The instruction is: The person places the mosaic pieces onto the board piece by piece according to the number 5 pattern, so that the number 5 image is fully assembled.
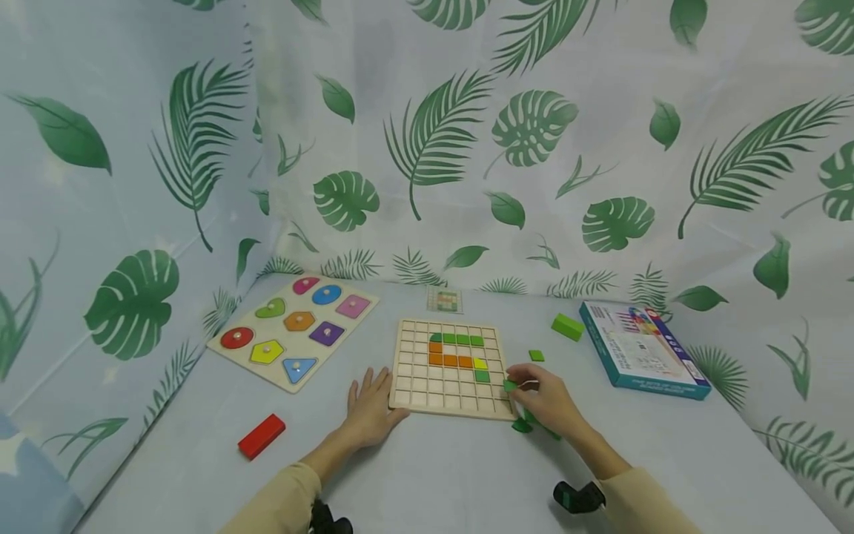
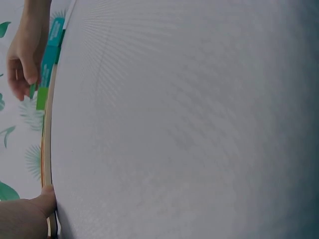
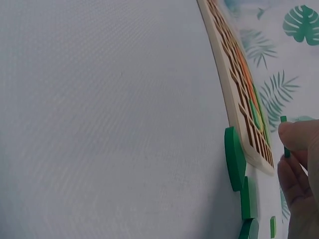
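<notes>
A wooden grid board (image 1: 447, 411) lies in the middle of the table, with green, orange and yellow tiles set in some of its squares. My left hand (image 1: 369, 409) rests beside the board's left side, fingers spread, thumb against its near left corner. My right hand (image 1: 550, 400) pinches a small green tile (image 3: 285, 149) between thumb and fingers, over the board's right edge in the head view. Below that hand, several loose green pieces (image 3: 234, 159) lie by the board's near right corner, partly hidden by the hand in the head view.
A shape puzzle board (image 1: 280, 377) with knobbed pieces lies at the left, and a red block (image 1: 262, 437) nearer me. Behind the grid board is a small pattern card (image 1: 445, 300). To the right are a green block (image 1: 568, 327), a single green tile (image 1: 537, 356) and a teal-edged box (image 1: 643, 348).
</notes>
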`<state>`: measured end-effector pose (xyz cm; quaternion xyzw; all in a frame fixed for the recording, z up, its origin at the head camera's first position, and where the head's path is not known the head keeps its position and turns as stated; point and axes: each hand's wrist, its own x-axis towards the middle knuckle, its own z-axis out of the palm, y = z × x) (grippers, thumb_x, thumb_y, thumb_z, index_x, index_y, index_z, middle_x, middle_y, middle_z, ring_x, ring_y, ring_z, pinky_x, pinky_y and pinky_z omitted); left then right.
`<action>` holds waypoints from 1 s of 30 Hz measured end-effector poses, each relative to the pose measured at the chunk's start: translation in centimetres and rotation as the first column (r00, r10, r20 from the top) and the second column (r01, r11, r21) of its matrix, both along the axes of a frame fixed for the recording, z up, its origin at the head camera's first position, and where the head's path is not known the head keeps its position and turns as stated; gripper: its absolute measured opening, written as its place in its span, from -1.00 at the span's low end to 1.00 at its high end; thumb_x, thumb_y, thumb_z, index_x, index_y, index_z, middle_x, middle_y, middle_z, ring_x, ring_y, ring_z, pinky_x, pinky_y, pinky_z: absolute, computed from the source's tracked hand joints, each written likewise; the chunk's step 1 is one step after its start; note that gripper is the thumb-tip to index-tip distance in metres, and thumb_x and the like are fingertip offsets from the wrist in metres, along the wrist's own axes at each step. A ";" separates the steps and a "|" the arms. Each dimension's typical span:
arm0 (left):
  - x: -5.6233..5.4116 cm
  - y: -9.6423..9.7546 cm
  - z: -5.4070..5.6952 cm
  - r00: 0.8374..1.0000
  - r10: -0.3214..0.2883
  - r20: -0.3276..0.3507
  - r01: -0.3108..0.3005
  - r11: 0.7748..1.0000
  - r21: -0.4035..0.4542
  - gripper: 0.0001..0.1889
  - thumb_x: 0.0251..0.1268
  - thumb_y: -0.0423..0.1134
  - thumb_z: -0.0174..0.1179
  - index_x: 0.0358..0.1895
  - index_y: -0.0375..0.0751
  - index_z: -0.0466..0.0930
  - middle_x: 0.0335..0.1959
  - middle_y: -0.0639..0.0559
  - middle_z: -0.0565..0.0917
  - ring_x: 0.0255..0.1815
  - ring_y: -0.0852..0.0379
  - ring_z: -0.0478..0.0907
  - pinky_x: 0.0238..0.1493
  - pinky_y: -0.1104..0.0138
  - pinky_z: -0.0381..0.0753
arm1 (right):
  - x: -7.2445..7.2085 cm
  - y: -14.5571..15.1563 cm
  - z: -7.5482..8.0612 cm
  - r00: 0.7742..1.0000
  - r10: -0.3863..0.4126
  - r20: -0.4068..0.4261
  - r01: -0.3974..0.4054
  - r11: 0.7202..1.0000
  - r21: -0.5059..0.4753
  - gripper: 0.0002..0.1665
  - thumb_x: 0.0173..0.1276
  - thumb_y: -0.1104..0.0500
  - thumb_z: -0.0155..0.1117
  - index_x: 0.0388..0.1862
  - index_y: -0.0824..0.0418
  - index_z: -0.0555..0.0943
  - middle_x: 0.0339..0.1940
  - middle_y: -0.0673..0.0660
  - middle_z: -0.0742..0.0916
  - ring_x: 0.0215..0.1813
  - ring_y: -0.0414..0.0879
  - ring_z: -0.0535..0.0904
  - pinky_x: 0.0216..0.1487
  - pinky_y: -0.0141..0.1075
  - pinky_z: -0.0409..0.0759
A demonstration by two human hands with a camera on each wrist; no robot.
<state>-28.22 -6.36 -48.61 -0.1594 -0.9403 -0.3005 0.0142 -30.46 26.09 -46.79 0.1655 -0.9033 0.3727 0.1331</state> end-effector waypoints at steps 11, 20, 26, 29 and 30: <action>-0.1 -0.1 -0.2 1.000 0.003 0.003 -0.003 1.000 0.002 -0.24 0.29 -0.03 0.18 0.36 -0.50 0.14 0.40 -0.36 0.16 0.44 -0.33 -0.12 0.32 -0.24 -0.25 | -0.4 -2.9 -0.5 0.999 0.034 -0.010 -0.034 0.999 0.017 -0.56 0.02 0.46 0.39 -0.05 0.33 0.57 -0.26 0.09 0.67 -0.19 -0.04 0.60 -0.16 -0.25 0.62; 0.0 0.0 0.0 1.000 -0.002 0.000 0.002 1.000 0.005 -0.24 0.28 -0.04 0.18 0.36 -0.50 0.15 0.40 -0.36 0.16 0.44 -0.34 -0.11 0.32 -0.24 -0.24 | -0.6 -4.0 -1.1 0.999 0.053 -0.003 -0.053 0.998 0.023 -0.55 -0.02 0.51 0.37 -0.08 0.36 0.58 -0.33 0.08 0.66 -0.28 -0.10 0.59 -0.28 -0.35 0.60; 0.0 0.0 0.2 1.000 -0.005 0.007 0.005 1.000 0.011 -0.24 0.29 -0.04 0.18 0.36 -0.51 0.14 0.41 -0.36 0.15 0.44 -0.34 -0.12 0.32 -0.24 -0.25 | -0.7 -4.2 -1.4 1.000 0.014 -0.023 -0.013 0.999 0.046 -0.55 -0.04 0.50 0.39 -0.09 0.33 0.59 -0.33 0.07 0.64 -0.32 -0.10 0.53 -0.33 -0.35 0.55; -0.1 0.0 0.1 1.000 -0.001 0.017 0.001 1.000 0.011 -0.24 0.29 -0.04 0.17 0.37 -0.50 0.13 0.41 -0.35 0.14 0.45 -0.33 -0.13 0.32 -0.23 -0.26 | -0.9 -4.2 -1.5 0.999 0.000 -0.033 0.002 0.999 0.046 -0.53 -0.05 0.49 0.40 -0.09 0.33 0.59 -0.32 0.09 0.63 -0.32 -0.09 0.54 -0.33 -0.34 0.56; -0.1 0.0 0.1 1.000 0.000 0.018 0.000 1.000 0.010 -0.24 0.29 -0.03 0.17 0.37 -0.50 0.13 0.41 -0.35 0.14 0.45 -0.33 -0.13 0.32 -0.23 -0.26 | -1.0 -4.2 -1.5 0.999 -0.003 -0.035 0.005 0.999 0.044 -0.53 -0.05 0.49 0.41 -0.08 0.33 0.59 -0.32 0.09 0.62 -0.32 -0.09 0.54 -0.33 -0.34 0.57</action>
